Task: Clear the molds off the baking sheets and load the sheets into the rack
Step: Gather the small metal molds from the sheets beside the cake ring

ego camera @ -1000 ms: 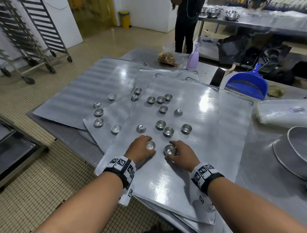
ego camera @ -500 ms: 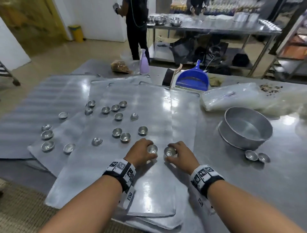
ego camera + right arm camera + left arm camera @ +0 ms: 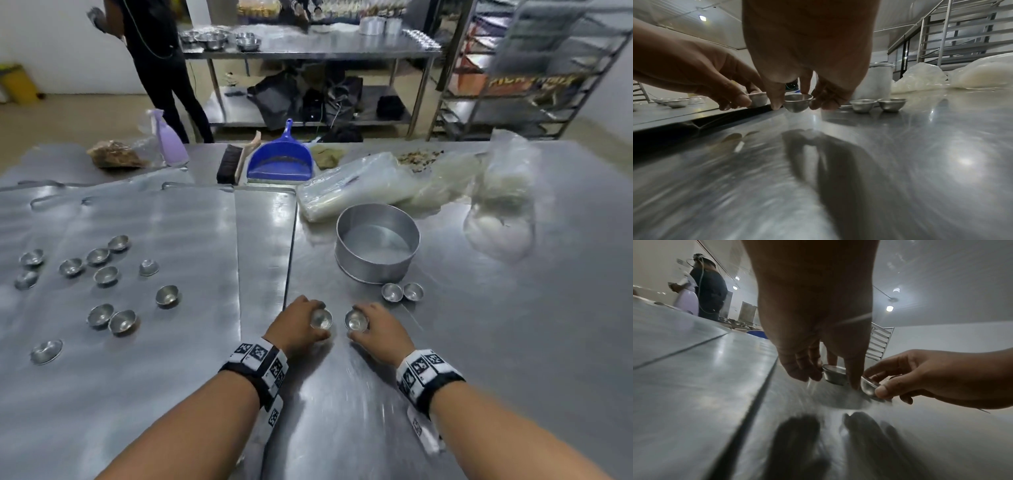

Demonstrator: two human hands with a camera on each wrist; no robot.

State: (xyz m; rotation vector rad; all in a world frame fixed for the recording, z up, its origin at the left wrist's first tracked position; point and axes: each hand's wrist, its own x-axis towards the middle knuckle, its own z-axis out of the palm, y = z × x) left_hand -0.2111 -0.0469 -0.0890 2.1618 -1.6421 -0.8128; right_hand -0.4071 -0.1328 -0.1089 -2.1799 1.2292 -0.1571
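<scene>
Fingers of the left hand point(image 3: 297, 325) are pinching one small mold point(image 3: 321, 319) by its rim, and the right hand point(image 3: 378, 329) is gripping a second mold point(image 3: 356, 321) the same way, both just above the bare steel table point(image 3: 479, 342), beside the baking sheets point(image 3: 191, 240). Rounded bottoms could be tipping or rolling if set down carelessly, knocking the two molds point(image 3: 402, 292) already parked nearby. Behind those, the round pan point(image 3: 376, 260) is sitting apparently empty, while about a dozen molds are still waiting on the sheets.
</scene>
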